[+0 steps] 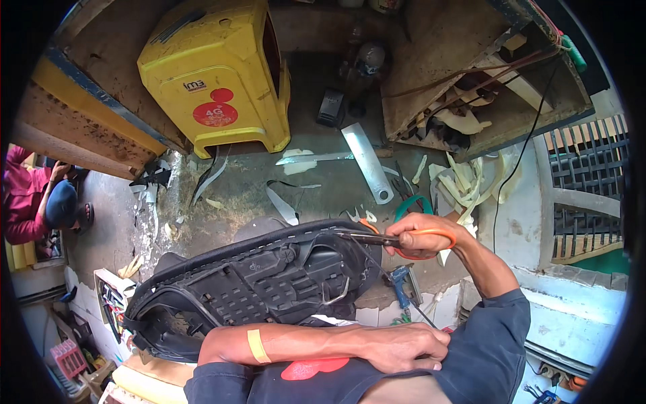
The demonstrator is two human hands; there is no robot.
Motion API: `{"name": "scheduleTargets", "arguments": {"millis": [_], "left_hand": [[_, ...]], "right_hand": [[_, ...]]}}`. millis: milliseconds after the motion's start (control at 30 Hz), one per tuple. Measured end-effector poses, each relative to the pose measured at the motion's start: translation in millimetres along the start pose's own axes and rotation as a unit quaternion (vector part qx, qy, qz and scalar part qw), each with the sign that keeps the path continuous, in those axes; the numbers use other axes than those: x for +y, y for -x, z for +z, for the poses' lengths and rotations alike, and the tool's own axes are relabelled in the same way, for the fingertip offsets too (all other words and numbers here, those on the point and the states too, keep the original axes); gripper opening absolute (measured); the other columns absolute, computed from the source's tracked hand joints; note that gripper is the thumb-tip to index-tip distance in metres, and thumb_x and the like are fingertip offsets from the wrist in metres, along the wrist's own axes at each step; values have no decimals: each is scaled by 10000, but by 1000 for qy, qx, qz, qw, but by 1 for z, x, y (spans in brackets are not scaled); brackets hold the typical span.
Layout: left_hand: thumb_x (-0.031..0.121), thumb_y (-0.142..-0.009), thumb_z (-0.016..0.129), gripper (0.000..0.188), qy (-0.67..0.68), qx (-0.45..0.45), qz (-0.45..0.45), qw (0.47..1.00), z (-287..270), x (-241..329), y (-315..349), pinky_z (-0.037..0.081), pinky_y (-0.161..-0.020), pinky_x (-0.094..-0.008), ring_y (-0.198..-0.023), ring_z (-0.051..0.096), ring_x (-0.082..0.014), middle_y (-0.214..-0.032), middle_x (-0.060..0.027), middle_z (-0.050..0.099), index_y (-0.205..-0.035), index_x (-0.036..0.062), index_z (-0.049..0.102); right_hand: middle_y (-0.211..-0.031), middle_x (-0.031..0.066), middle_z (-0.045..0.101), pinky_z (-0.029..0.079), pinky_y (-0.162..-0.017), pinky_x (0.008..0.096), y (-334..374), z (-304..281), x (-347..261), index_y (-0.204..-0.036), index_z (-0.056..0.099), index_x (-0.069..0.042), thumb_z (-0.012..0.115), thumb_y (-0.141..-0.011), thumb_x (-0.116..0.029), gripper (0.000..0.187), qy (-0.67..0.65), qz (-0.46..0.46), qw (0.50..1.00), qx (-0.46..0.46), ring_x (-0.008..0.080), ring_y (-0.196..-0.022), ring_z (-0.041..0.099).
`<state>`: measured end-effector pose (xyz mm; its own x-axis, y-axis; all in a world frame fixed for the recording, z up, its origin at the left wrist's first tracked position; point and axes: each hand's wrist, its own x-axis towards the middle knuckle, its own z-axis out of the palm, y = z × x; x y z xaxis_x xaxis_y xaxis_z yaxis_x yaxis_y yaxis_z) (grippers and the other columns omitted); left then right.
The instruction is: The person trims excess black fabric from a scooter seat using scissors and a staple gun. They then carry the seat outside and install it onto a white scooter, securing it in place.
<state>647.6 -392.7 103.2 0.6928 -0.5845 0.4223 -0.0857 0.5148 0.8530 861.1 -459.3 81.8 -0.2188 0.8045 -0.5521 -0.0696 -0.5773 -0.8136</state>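
A black motorcycle seat [269, 269] lies upside down across my lap, its ribbed plastic base facing up and a row of staples along the cover's edge. My right hand [420, 237] is closed on orange-handled scissors [437, 236], whose blades reach the seat's far right edge. From that edge a thin dark strip [410, 301] runs down to my left hand [407, 347]. That hand is closed near my shirt, apparently on the strip's end; its fingertips are partly hidden. My left forearm crosses over the seat's near side. A bent metal wire bracket [336, 291] stands on the base.
A blue staple gun [401, 286] lies right of the seat. Beyond it are a metal ruler [367, 161], a green-handled tool [414, 205] and foam offcuts [464, 185]. A yellow plastic stool [215, 74] and wooden cabinets stand farther off. Another person [40, 195] sits at far left.
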Motion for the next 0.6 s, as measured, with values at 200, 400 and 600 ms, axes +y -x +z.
{"name": "scheduleTargets", "arguments": {"millis": [200,400,600], "left_hand": [[87,-965,599,252,45,-54,43,997,12,-6,-20,376,-715,-428,-756,470,-300,-823,-132,415,-816,-64,465],[178,-1034,554,170,-254,235,-25,938,-48,107,55,527,-801,-418,-962,625,-302,-1034,-163,601,-978,29,615],[334,-1078,538,361,-524,739,-205,371,-103,231,329,462,-709,-269,-779,603,-140,-877,-46,647,-1187,15,667]], "right_hand": [[-593,-62,434,301,-469,268,-4,-6,-11,-998,644,-37,562,-981,-647,616,80,-1,997,15,65,-500,417],[-781,-8,547,417,-641,264,-4,-36,-9,-1127,630,-20,661,-880,-447,494,104,25,992,-67,86,-717,510],[-834,34,620,451,-612,305,-27,-33,107,-1174,623,-40,724,-869,-605,650,9,4,954,301,162,-689,578]]}}
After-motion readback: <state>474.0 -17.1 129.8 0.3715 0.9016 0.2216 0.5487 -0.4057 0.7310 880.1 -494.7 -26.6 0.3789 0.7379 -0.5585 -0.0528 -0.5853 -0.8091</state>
